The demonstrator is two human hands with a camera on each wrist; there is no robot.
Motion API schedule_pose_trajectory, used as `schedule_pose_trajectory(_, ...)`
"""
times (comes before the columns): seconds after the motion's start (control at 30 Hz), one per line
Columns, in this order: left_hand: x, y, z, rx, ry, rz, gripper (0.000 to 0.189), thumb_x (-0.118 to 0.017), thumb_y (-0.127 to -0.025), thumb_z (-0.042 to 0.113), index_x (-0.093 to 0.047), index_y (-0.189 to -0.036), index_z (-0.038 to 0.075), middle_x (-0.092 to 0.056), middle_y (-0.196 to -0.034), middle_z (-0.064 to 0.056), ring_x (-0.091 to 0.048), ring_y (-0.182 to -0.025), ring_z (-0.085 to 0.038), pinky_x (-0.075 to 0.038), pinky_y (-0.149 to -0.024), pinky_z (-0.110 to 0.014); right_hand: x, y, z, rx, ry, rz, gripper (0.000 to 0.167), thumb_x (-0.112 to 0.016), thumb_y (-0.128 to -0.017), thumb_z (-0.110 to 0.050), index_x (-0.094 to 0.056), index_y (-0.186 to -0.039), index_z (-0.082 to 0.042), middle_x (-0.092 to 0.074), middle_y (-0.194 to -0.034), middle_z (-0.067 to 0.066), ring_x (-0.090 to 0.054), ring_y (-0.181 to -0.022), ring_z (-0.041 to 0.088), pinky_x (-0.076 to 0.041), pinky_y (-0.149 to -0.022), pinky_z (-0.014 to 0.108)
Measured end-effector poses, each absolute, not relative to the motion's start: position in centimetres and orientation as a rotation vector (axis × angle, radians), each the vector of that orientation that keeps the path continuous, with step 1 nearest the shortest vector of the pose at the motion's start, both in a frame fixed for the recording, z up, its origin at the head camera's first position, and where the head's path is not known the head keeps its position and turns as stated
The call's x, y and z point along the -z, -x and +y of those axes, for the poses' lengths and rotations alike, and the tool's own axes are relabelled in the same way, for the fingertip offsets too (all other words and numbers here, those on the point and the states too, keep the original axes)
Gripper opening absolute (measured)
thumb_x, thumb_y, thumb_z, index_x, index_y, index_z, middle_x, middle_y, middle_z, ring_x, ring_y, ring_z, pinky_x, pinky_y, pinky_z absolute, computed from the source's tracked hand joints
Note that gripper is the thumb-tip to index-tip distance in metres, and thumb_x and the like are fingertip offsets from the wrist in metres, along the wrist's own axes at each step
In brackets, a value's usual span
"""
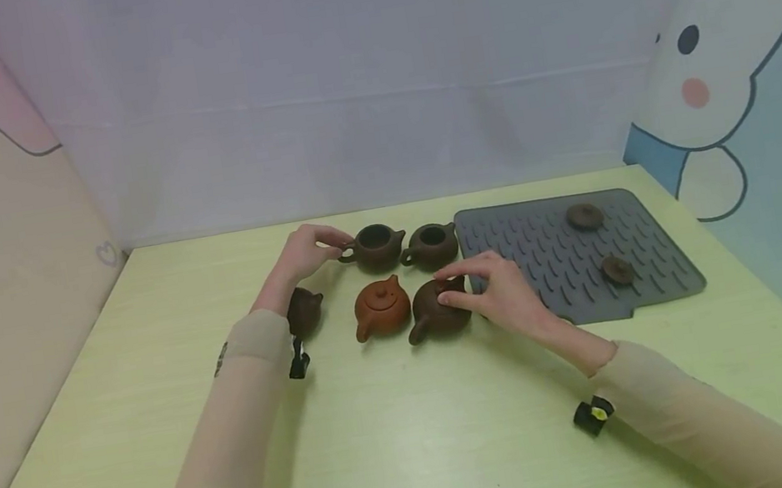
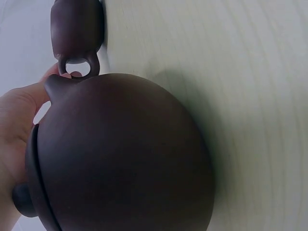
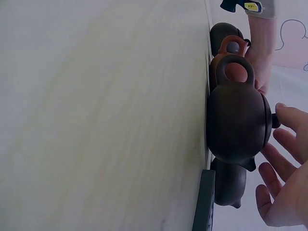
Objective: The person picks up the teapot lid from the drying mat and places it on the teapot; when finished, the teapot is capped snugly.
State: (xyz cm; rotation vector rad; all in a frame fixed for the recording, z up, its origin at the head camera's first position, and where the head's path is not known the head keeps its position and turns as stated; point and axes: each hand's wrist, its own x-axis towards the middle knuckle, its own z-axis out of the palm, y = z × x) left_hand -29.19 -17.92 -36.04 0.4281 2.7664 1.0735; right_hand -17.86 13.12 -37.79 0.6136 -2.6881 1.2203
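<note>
At the back of the table my left hand [image 1: 309, 251] pinches the handle of a dark brown, lidless teapot [image 1: 379, 256]. A fingertip shows through the handle's ring in the left wrist view. My right hand [image 1: 503, 292] reaches over a lidded dark teapot [image 1: 436, 317], thumb and forefinger at the knob [image 3: 275, 121] of its lid. That lid sits on the pot. Between the arms stands a lidded reddish-brown teapot [image 1: 383, 321]. Another dark lidless teapot [image 1: 433, 251] is at the back, beside the left-held one. My left forearm partly hides a further dark teapot [image 1: 305, 314].
A grey ridged mat [image 1: 537, 256] lies at the right, bearing two loose dark lids, one farther back [image 1: 585, 217] and one nearer [image 1: 618, 270]. A pale curtain [image 1: 371, 112] stands behind the table [image 1: 404, 436].
</note>
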Motion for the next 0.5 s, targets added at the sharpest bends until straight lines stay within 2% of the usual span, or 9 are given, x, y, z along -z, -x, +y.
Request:
schedule_pose_trajectory(0.2, 35.9, 29.2, -17.8, -1.047, -0.434, 2.768, 0.031, -0.060, -0.093, 0.001, -0.070, -0.122, 0.008, -0.071, -0.120, -0.018, -0.063, -0.119, -0.034, -0.040, -0.111, -0.051, 37.2, 18.2, 13.8, -1.221, -0.644, -2.703, 0.045, -0.078, -0.084, -0.037, -0.069, -0.125, -0.022, -0.069, -0.127, 0.000, -0.054, -0.116, 0.024, -0.045, -0.099, 0.053)
schedule_pose_trajectory(0.5, 35.6, 29.2, -17.6, -1.025, -0.414, 2.754, 0.032, -0.059, -0.093, 0.002, -0.069, -0.124, 0.007, -0.070, -0.122, -0.019, -0.066, -0.114, -0.035, -0.045, -0.105, -0.050, 35.8, 20.1, 16.6, -1.176, -0.648, -2.702, 0.045, -0.076, -0.087, -0.035, -0.066, -0.129, -0.022, -0.065, -0.133, 0.003, -0.051, -0.122, 0.026, -0.044, -0.103, 0.056)
